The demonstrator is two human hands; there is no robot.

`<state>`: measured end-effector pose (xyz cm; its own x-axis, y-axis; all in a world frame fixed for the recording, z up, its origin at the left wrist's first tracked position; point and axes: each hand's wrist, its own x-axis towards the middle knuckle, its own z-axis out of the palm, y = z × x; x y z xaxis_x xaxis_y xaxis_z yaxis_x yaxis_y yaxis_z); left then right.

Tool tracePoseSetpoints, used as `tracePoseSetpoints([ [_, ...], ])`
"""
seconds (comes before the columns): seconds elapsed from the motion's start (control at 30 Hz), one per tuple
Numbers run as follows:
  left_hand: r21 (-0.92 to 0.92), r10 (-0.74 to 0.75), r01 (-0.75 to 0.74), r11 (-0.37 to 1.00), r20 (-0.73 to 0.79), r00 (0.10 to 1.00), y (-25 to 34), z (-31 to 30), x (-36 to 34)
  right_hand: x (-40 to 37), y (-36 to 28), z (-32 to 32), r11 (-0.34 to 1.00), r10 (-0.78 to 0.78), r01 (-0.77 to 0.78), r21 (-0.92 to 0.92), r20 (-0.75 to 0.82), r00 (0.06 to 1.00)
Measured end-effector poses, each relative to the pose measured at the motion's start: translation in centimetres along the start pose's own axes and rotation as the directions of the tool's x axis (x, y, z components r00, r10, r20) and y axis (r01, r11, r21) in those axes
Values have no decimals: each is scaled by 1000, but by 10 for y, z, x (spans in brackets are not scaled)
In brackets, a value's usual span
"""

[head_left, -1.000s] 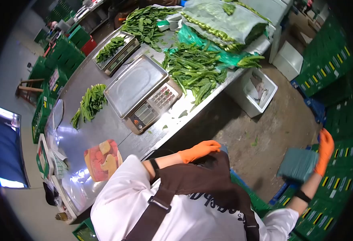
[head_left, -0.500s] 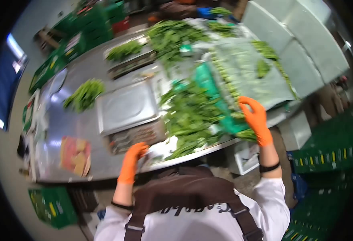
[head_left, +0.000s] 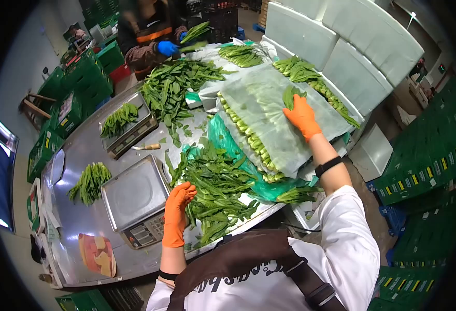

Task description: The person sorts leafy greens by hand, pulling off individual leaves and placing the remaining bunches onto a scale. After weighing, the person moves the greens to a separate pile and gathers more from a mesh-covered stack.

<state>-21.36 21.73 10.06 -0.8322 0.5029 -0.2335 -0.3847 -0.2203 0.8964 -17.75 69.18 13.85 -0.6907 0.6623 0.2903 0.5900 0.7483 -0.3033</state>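
My right hand (head_left: 302, 120), in an orange glove, reaches over a translucent sheet (head_left: 256, 106) that covers bundled leafy greens. Its fingers close on a loose green leaf (head_left: 291, 96) lying on the sheet. Pale cut stems (head_left: 256, 142) stick out in a row along the sheet's left edge. My left hand (head_left: 177, 213), also gloved in orange, hovers with its fingers curled together and nothing visible in them. It is between the weighing scale (head_left: 136, 193) and a loose pile of leafy greens (head_left: 215, 184). Green plastic (head_left: 228, 139) lies under the covered stack.
Across the table, a co-worker's blue-gloved hand (head_left: 168, 48) is near more greens (head_left: 173, 85). A second scale (head_left: 129, 136) carries a bundle; another bundle (head_left: 90, 182) lies on the metal table. A wooden-handled knife (head_left: 147, 147) lies between the scales. White foam boxes (head_left: 360, 78) stand behind.
My right hand has moved from the stack's near edge up onto the sheet, to the loose leaf. My left hand has risen from beside the scale. The view has shifted, showing the co-worker more.
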Motion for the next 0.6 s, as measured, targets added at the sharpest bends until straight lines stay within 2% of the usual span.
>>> tracePoseSetpoints([
  [0.03,-3,10,-10,1000,9,1000,3,5,5,3,8,-7,1000,-1,1,-2,-14,1000],
  [0.1,37,35,-37,999,65,997,9,10,8,-1,23,-16,929,-9,52,367,-117,993],
  [0.13,46,32,-36,998,88,996,10,10,10,-9,19,-22,785,25,58,617,-124,992],
  [0.17,38,33,-38,999,124,992,10,10,13,-17,14,-27,783,24,66,618,-136,990],
  [0.2,41,12,-18,999,139,990,11,13,15,-35,-8,-48,546,14,39,837,-55,998],
  [0.23,44,-16,9,999,151,988,12,15,14,-56,-28,-64,255,-20,-19,967,25,999],
  [0.27,44,-21,14,999,149,989,12,17,13,-73,-46,-73,256,-19,-24,966,30,999],
  [0.33,55,-41,30,998,214,976,14,21,14,-100,-80,-80,-146,-131,-124,981,105,986],
  [0.37,62,-13,-2,998,250,968,14,24,14,-110,-92,-75,-152,-148,-132,980,110,983],
  [0.4,79,1,-23,997,272,962,14,27,16,-121,-103,-70,-400,-277,-309,863,207,938],
  [0.43,95,11,-40,995,288,958,15,30,16,-132,-113,-64,-584,-424,-486,651,266,866],
  [0.5,73,13,-33,997,260,965,20,39,11,-149,-136,-55,-608,-490,-559,563,288,823],
  [0.53,74,63,-86,994,265,962,23,45,7,-157,-146,-51,-633,-529,-606,482,303,793],
  [0.6,73,155,-182,981,281,947,25,51,1,-166,-159,-45,-589,-583,-652,477,308,752],
])
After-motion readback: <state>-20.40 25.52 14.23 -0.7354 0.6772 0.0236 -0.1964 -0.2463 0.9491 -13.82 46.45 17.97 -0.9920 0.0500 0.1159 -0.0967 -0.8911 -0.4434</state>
